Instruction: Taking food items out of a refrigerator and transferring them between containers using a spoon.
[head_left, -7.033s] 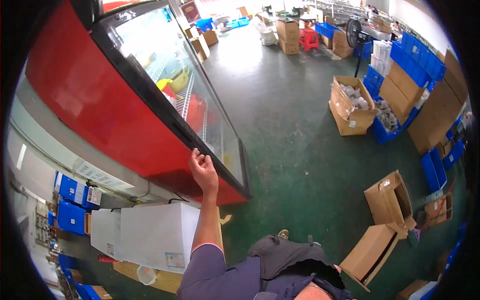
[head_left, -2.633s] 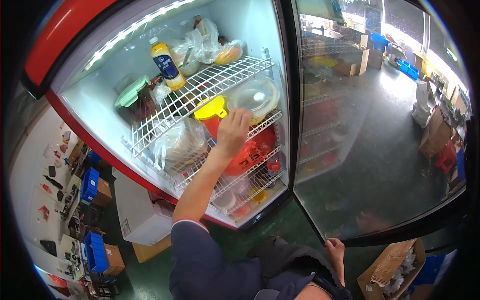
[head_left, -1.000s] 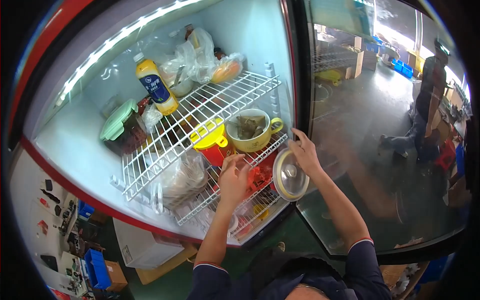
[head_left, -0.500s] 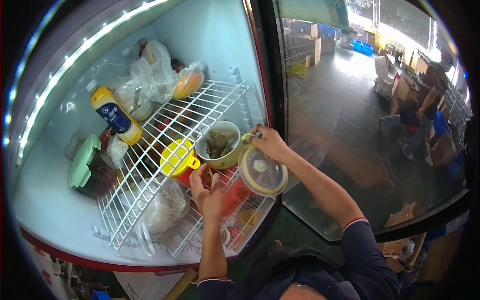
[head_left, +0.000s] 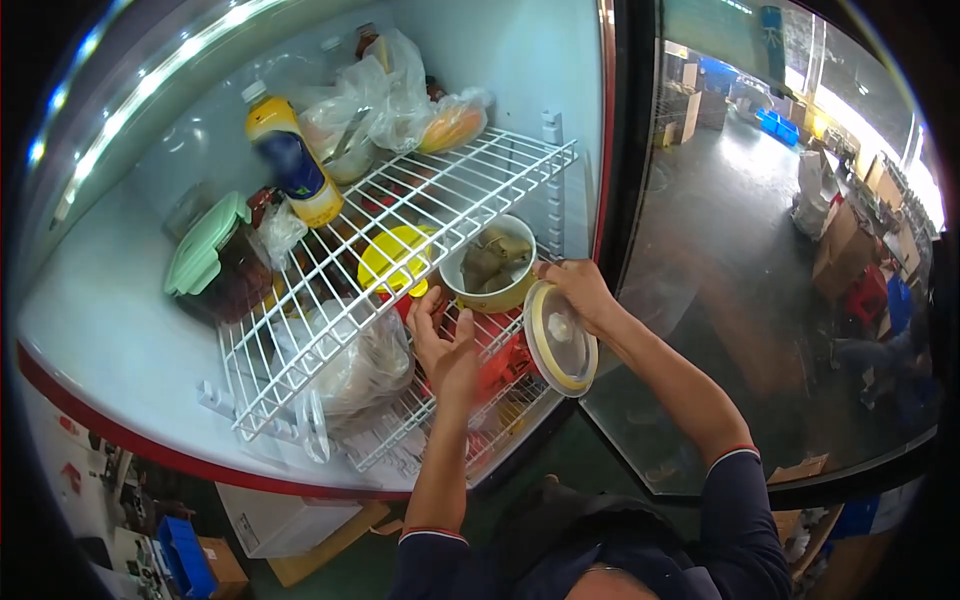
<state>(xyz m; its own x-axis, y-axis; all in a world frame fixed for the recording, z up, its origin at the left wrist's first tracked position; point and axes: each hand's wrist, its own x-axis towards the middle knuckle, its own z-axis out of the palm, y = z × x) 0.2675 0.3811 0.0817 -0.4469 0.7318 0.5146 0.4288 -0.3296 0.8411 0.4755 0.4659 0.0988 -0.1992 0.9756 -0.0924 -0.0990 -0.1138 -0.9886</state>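
Note:
My right hand (head_left: 580,292) pinches the rim of a round clear lid (head_left: 558,335) with a pale yellow edge, which hangs tilted just right of a bowl. That bowl (head_left: 505,298) is white inside and yellowish outside, uncovered, and has greyish-brown food in it. It stands below the upper wire shelf (head_left: 510,158), toward the fridge's open side. My left hand (head_left: 446,350) is held up just in front of the bowl, thumb and fingers apart. Its fingertips are close to a red container with a yellow lid (head_left: 385,262); whether they touch anything I cannot tell.
On the upper shelf are a yellow bottle (head_left: 300,165), a green-lidded box (head_left: 210,250) and plastic bags (head_left: 395,95). A white bag (head_left: 365,365) lies lower down. The glass door (head_left: 700,380) stands open at the right. Cardboard boxes (head_left: 845,240) show beyond it.
The view has shifted, so the fridge appears farther right. In my right hand the lid has tipped to a steeper angle beside the bowl. My left hand stays near the yellow-lidded container.

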